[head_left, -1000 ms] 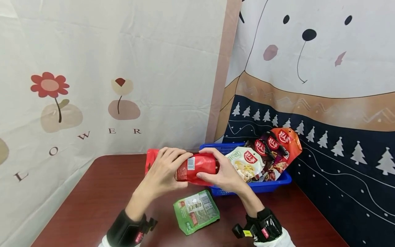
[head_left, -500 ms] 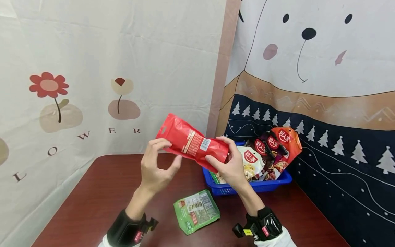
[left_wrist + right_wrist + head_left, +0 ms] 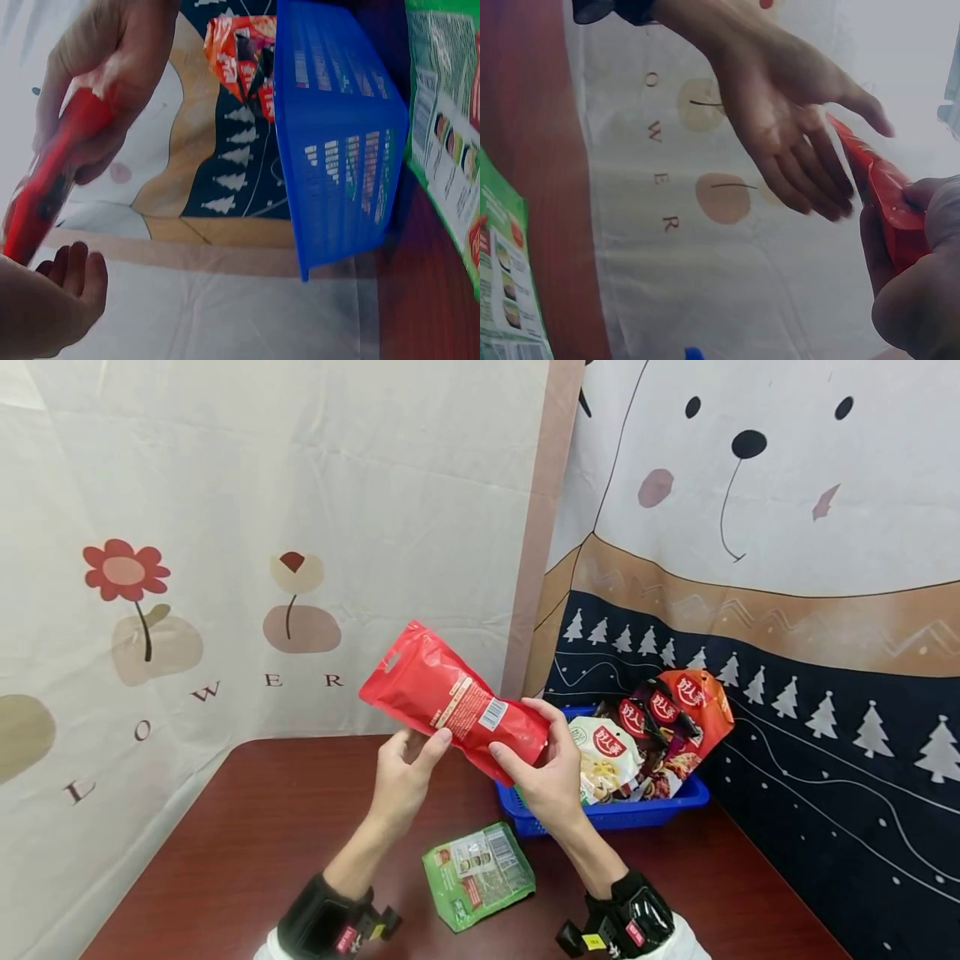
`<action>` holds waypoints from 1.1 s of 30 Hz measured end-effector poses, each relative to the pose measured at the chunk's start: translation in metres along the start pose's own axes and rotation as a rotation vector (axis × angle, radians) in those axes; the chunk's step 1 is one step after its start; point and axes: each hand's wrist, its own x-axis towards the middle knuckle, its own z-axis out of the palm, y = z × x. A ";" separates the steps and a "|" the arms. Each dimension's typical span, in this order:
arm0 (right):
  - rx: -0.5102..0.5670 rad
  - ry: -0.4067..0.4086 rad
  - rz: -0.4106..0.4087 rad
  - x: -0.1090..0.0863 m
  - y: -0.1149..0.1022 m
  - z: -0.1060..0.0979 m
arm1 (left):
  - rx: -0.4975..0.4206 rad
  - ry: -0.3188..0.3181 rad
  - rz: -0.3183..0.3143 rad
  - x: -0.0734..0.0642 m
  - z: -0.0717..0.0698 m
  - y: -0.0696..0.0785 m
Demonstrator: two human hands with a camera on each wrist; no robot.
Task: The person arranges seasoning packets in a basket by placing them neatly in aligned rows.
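A red snack pouch is held up over the table, its printed back with a barcode facing me. My right hand grips its lower right end, thumb on the back and fingers round the far edge. My left hand is at the lower left edge, its thumb overlapping the pouch in the head view. In the right wrist view the left hand's fingers are relaxed and spread from the thumb beside the red pouch. Below both hands a green pouch lies flat on the table.
A blue plastic basket stands at the back right, filled with a white snack pouch, dark packs and an orange pouch. The brown table meets printed cloth hangings behind it.
The red pouch has risen from beside the basket and been tilted, its left end up. My left hand let go of its top, dropped below it and moved right to its lower edge.
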 end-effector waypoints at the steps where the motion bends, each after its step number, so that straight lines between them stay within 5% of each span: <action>1: -0.001 -0.004 -0.007 -0.001 0.001 0.001 | -0.006 -0.018 -0.015 -0.001 0.002 0.000; 11: -0.020 -0.018 -0.045 -0.012 0.006 0.014 | -0.044 0.009 -0.099 -0.009 0.011 0.001; 23: -0.089 -0.038 -0.056 -0.016 0.008 0.021 | -0.091 0.039 -0.053 -0.009 0.012 0.001; 33: -0.049 -0.149 -0.086 -0.013 0.006 0.017 | -0.024 0.075 -0.022 -0.006 0.005 0.003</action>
